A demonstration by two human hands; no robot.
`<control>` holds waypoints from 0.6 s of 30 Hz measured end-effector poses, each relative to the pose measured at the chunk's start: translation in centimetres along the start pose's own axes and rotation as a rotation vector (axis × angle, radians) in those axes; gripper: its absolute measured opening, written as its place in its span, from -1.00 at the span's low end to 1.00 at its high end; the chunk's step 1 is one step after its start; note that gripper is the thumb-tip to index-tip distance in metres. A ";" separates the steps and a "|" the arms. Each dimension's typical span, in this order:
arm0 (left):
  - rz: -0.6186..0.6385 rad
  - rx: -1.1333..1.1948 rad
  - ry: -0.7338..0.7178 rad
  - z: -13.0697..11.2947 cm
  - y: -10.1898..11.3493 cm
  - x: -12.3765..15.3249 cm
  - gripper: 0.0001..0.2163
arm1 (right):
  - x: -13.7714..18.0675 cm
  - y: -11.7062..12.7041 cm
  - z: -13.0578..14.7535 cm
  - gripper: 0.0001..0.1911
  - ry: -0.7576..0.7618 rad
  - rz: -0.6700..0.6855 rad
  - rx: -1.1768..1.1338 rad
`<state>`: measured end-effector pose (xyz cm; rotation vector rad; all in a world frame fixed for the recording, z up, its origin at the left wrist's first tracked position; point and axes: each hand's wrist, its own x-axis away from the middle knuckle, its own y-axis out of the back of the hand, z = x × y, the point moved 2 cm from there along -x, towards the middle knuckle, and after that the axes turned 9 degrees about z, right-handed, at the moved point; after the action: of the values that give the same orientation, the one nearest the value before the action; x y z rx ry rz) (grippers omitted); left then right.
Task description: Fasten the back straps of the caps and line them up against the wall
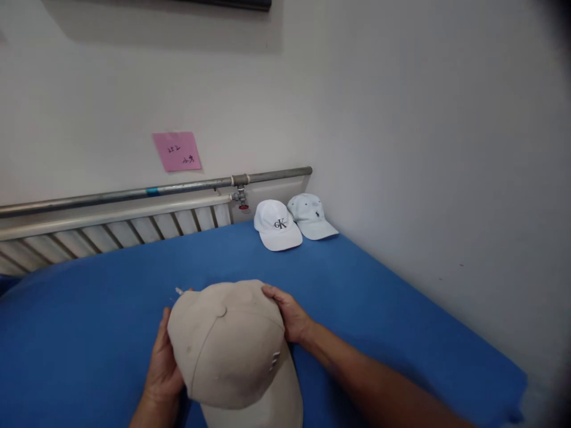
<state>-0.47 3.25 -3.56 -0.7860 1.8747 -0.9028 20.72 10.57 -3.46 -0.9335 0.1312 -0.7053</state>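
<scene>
A beige baseball cap (232, 351) is held up in front of me, above the blue surface, its brim pointing down towards me and to the right. My left hand (164, 362) grips the cap's left side, with some fingers hidden behind or under it. On the opposite side, my right hand (288, 312) holds the rim, thumb on the outside and the other fingers out of sight. Small raised marks show on the cap's front near the brim. A little white tag (179, 291) sticks out at its back left edge.
A white cap (272, 223) with black letters and a pale cap (310, 215) with a small dark emblem sit side by side in the far corner of the blue table (111, 297). Behind are a radiator (147, 227), a pipe (196, 185) and a pink note (177, 151).
</scene>
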 end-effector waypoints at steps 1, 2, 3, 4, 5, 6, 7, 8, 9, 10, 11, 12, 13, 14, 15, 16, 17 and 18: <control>-0.044 -0.006 -0.004 -0.1 0.1 0.1 -0.57 | 0.1 -0.1 0.1 -0.72 0.026 -0.006 0.003; -0.085 -0.016 -0.009 -0.2 0.2 0.2 -0.58 | 0.2 -0.2 0.2 -0.73 0.052 -0.009 0.006; -0.118 -0.029 -0.019 -0.3 0.3 0.2 -0.59 | 0.3 -0.3 0.4 -0.72 0.073 -0.010 0.013; -0.151 -0.044 -0.031 -0.3 0.3 0.2 -0.60 | 0.3 -0.4 0.5 -0.71 0.088 -0.006 0.021; -0.181 -0.057 -0.037 -0.3 0.3 0.3 -0.61 | 0.4 -0.5 0.6 -0.69 0.100 0.000 0.031; -0.209 -0.072 -0.041 -0.3 0.2 0.2 -0.62 | 0.4 -0.6 0.7 -0.69 0.108 0.004 0.043; -0.239 -0.087 -0.044 -0.3 0.2 0.2 -0.63 | 0.5 -0.7 0.9 -0.69 0.119 0.005 0.058; -0.275 -0.103 -0.049 -0.3 0.1 0.2 -0.64 | 0.7 -0.8 1.1 -0.69 0.136 0.006 0.078; -0.315 -0.118 -0.058 -0.4 0.0 0.1 -0.65 | 0.9 -0.9 1.4 -0.68 0.161 0.011 0.105; -0.359 -0.131 -0.075 -0.5 0.0 0.2 -0.67 | 1.2 -1.0 1.9 -0.67 0.186 0.025 0.141; -0.404 -0.143 -0.104 -0.7 -0.1 0.2 -0.70 | 1.5 -1.1 2.4 -0.65 0.205 0.053 0.188; -0.447 -0.153 -0.138 -1.0 -0.2 0.3 -0.72 | 1.9 -1.2 2.9 -0.62 0.211 0.097 0.246; -0.487 -0.163 -0.174 -1.3 -0.3 0.5 -0.75 | 2.3 -1.2 3.4 -0.59 0.186 0.159 0.314; -0.523 -0.176 -0.211 -1.5 -0.4 0.7 -0.76 | 2.7 -1.1 3.8 -0.58 0.135 0.228 0.378; -0.556 -0.190 -0.245 -1.8 -0.6 0.9 -0.75 | 3.1 -1.0 4.0 -0.60 0.079 0.296 0.431; -0.585 -0.205 -0.275 -2.0 -0.8 1.1 -0.73 | 3.5 -0.9 4.2 -0.64 0.021 0.359 0.470; -0.609 -0.217 -0.299 -2.2 -1.0 1.4 -0.70 | 3.9 -0.7 4.3 -0.69 -0.034 0.409 0.501; -0.626 -0.228 -0.316 -2.3 -1.2 1.6 -0.67 | 4.2 -0.6 4.2 -0.74 -0.083 0.444 0.529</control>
<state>-3.03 1.96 -2.48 -1.6122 1.4795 -0.8723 25.33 10.69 0.38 -0.4008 0.0683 -0.2625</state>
